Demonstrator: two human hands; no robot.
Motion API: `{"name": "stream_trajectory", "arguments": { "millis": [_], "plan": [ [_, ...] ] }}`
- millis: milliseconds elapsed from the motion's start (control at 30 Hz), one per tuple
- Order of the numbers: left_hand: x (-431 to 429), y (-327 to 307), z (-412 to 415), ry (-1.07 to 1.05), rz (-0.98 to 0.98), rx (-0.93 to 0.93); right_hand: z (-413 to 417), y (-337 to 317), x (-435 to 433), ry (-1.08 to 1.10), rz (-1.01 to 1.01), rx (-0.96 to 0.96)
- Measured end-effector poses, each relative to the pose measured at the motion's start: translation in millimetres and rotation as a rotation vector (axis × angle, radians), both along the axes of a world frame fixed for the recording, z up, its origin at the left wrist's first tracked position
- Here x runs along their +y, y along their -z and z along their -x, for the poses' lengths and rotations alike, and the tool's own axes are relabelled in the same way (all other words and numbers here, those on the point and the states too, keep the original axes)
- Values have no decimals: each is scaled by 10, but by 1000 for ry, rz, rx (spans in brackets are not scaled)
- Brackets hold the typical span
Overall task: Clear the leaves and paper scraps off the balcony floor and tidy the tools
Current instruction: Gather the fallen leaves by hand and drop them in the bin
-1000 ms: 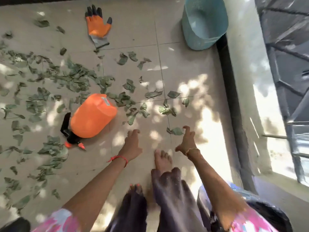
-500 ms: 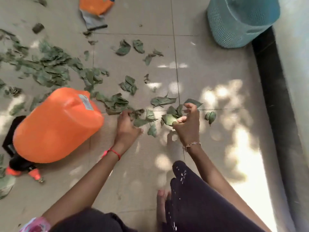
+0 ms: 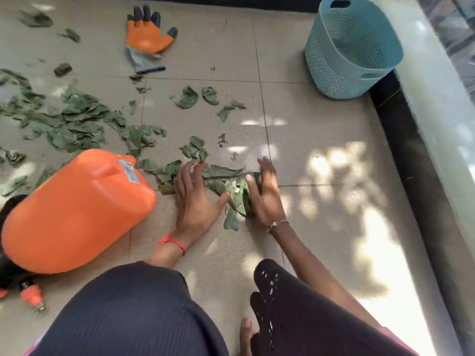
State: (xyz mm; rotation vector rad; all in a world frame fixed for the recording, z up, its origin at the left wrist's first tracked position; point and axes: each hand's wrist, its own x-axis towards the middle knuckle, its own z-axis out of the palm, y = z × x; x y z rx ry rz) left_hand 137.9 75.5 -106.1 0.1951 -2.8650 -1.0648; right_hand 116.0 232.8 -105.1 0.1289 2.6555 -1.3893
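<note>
Green leaves (image 3: 77, 124) lie scattered across the tiled balcony floor, thickest at the left. A small heap of leaves (image 3: 236, 196) sits between my two hands. My left hand (image 3: 195, 199) lies flat on the tiles with its fingers spread, touching leaves at its fingertips. My right hand (image 3: 264, 191) stands on edge with straight fingers, pressing against the right side of the heap. An orange sprayer tank (image 3: 74, 211) lies on its side left of my left hand. An orange and grey work glove (image 3: 149, 39) lies on the floor farther back.
A teal perforated basket (image 3: 352, 50) stands at the back right by the wall. A black strip (image 3: 421, 181) runs along the floor's right edge below a pale ledge. The sprayer's black head and orange nozzle (image 3: 30, 296) lie at the lower left. My knees fill the foreground.
I have crouched lower and the view has pulled back. Both hands went from curled and picking at leaves to flat, sweeping the leaves together into a heap between them.
</note>
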Motion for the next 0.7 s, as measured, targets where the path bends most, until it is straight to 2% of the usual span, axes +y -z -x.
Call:
{"name": "stream_trajectory", "arguments": {
  "millis": [33, 100, 133, 200, 267, 333, 400, 533, 633, 700],
  "plan": [
    [-14, 38, -39, -10, 43, -22, 19, -51, -3, 38, 96, 14],
    [-54, 98, -87, -20, 111, -43, 5, -72, 88, 51, 101, 57],
    [-80, 114, -89, -25, 142, -46, -15, -39, 149, -21, 38, 49],
    [-126, 141, -50, -38, 203, -65, -112, 36, 227, -286, -242, 12],
    [-144, 161, 31, -94, 238, -115, -219, 124, 230, -501, -488, 83],
    [-146, 181, 107, -172, 228, -218, -256, 172, 167, -563, -582, 141],
    [-120, 194, 158, -154, 169, -255, -188, 198, 99, -537, -613, 104],
    [-19, 128, 182, 152, -4, -76, 15, 141, -9, -531, -693, 85],
    [-80, 102, 245, -25, 11, 42, 143, 138, -44, -540, -684, 80],
    [-179, 122, 323, -203, 66, 32, 193, 147, -62, -560, -700, 84]
  ]
}}
